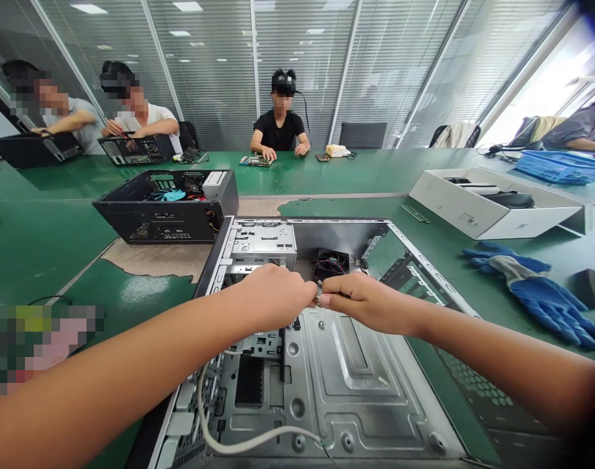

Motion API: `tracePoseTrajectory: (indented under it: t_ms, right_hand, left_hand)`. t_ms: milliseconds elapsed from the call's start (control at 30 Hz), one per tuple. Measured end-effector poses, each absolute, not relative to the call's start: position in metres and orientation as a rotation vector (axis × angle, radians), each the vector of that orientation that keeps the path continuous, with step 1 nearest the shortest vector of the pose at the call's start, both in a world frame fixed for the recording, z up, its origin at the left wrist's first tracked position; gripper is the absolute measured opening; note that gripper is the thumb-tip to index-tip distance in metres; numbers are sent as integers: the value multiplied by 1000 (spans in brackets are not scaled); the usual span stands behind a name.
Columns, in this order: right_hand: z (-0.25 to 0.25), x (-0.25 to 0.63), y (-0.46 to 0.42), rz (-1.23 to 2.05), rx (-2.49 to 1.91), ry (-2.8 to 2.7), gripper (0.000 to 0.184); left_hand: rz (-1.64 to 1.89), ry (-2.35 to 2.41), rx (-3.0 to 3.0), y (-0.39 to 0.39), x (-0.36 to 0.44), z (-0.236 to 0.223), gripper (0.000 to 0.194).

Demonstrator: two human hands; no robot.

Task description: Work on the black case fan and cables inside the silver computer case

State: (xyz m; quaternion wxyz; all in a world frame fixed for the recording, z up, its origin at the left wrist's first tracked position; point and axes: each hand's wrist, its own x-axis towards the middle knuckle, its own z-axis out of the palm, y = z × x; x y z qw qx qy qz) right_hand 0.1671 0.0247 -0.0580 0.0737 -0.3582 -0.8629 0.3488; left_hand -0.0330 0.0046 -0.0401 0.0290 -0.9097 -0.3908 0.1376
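Note:
An open, mostly bare metal computer case (356,365) lies on the green table in front of me. My left hand (272,296) and my right hand (363,301) meet above its middle, both closed in a pinch. Between their fingertips sits a small part (319,298), too small to name. A grey cable (238,443) loops along the case floor at the lower left. A small black fan (330,264) sits at the far wall of the case, just beyond my hands.
A black open computer case (167,205) lies to the far left. A white open box (493,202), blue gloves (536,286) and a dark block (590,286) lie to the right. A blue basket (558,166) stands far right. Three people sit at the far side.

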Motion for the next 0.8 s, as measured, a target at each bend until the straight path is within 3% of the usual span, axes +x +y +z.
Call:
tracePoseTrajectory:
  t_ms: [267,367,467,633,800]
  right_hand:
    - [-53,173,32,1653,-1077,-2123,41]
    - [-53,174,33,1691,-1059,-2084,42]
    - [-55,174,32,1441,-1070,-2298,40]
    - [-61,174,26,627,-937,-2645,36]
    - [-62,171,23,559,-937,-2757,36]
  left_hand:
    - [16,-935,-2599,1,-36,-46,12]
    - [33,-926,-2594,3,-36,-44,12]
    - [132,-931,-2688,7,-37,-43,10]
    - [293,-1050,-2789,13,-37,-41,12]
    - [331,-1072,-2817,16,-36,-42,8]
